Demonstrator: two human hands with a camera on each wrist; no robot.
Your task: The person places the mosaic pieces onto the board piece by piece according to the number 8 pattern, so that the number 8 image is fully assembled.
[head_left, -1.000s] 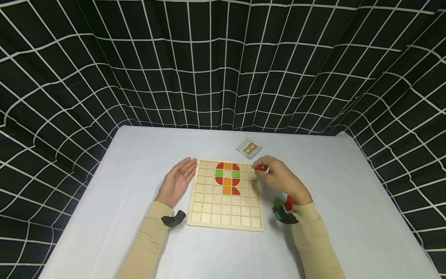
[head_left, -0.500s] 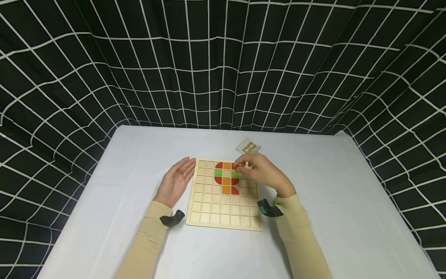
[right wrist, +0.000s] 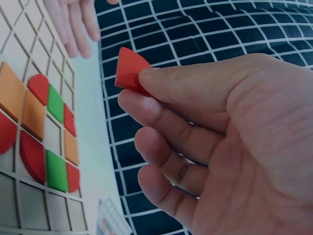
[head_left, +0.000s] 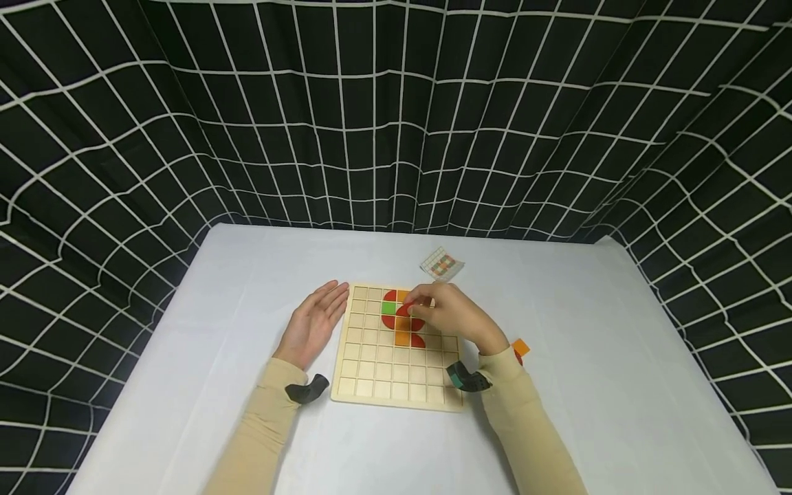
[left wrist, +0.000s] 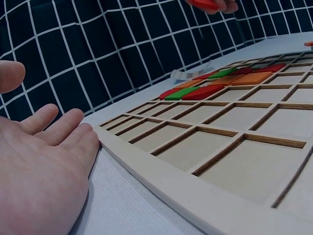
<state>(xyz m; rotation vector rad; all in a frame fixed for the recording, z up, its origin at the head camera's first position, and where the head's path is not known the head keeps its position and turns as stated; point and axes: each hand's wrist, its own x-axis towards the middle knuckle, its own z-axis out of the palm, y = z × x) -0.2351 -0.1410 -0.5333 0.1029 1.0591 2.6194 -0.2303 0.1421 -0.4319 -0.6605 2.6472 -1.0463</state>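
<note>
A square wooden grid board (head_left: 383, 371) lies on the white table, with red, orange and green tiles set in its upper middle cells. Between thumb and index finger my right hand (head_left: 458, 316) pinches a red quarter-circle tile (right wrist: 129, 71); the tile hangs above the tiled part of the board. My left hand (head_left: 312, 326) lies beside the board's left edge, palm turned up and fingers straight, the fingertips at the frame (left wrist: 146, 169). In the head view the right hand hides some of the tiles at the upper right.
Behind the board lies a small pattern card (head_left: 442, 264) showing a coloured grid. A loose orange tile (head_left: 522, 346) and a red one peek out beside the right sleeve. A black gridded curtain (head_left: 396, 117) surrounds the table's back and sides.
My right hand has moved left from the board's right edge to over the tiles, carrying the red quarter-circle tile. The left hand has stayed in place.
</note>
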